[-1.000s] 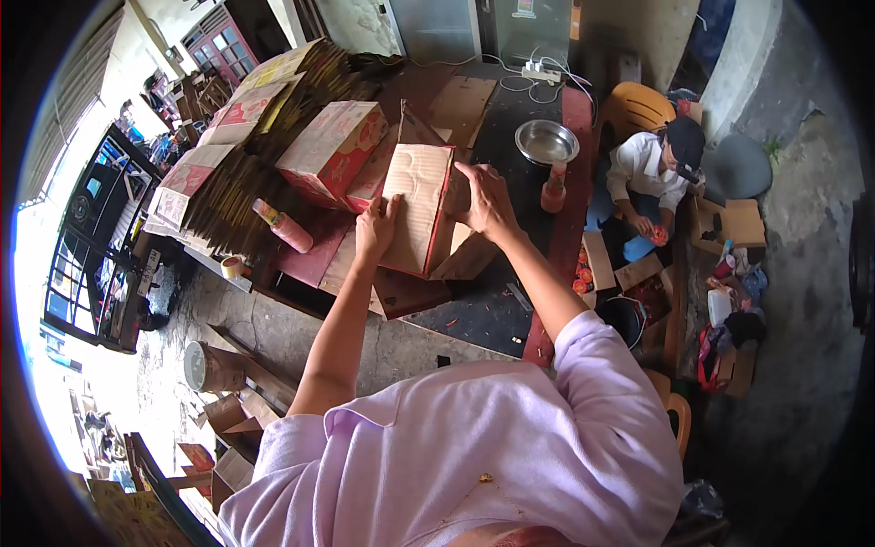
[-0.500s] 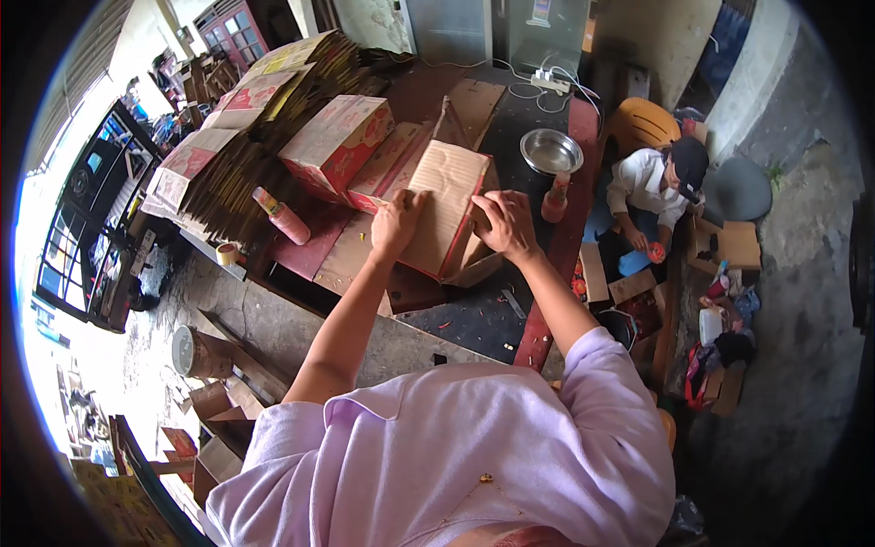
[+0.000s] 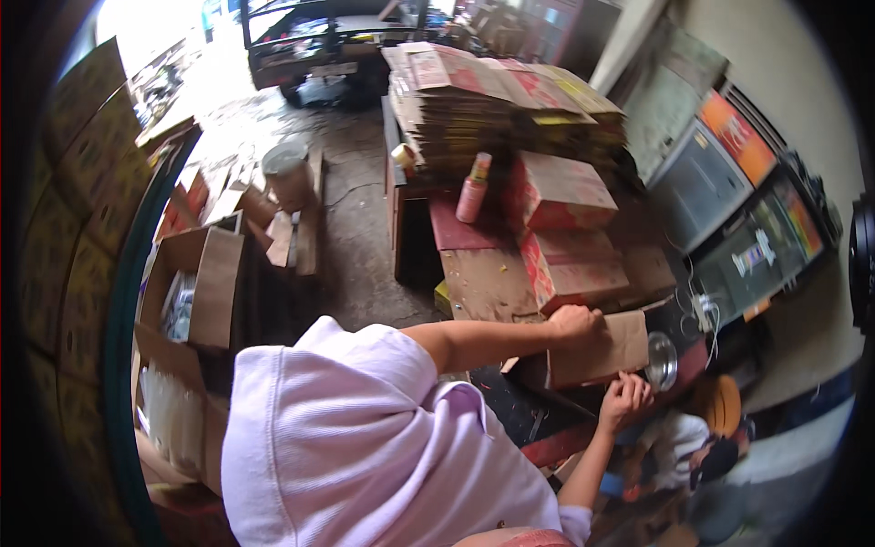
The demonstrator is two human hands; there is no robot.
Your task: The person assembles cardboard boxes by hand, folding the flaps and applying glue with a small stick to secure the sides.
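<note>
The left hand [image 3: 574, 324] pressed on the top edge of a brown cardboard box [image 3: 597, 351] on the bench [image 3: 483, 283], while the right hand [image 3: 624, 397] gripped its lower edge. 2 red-printed cartons [image 3: 565, 228] lay just beside it, near a pink bottle [image 3: 472, 190].

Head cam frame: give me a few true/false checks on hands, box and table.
1. Both hands touch the plain brown cardboard box. True: left hand on its top edge, right hand at its lower edge.
2. The right hand holds the pink cylindrical bottle. False: it stands alone on the table, away from both hands.
3. A round metal bowl sits beside the brown box. True.
4. The stack of flattened printed cartons lies on the floor. False: it is piled on the table.
</note>
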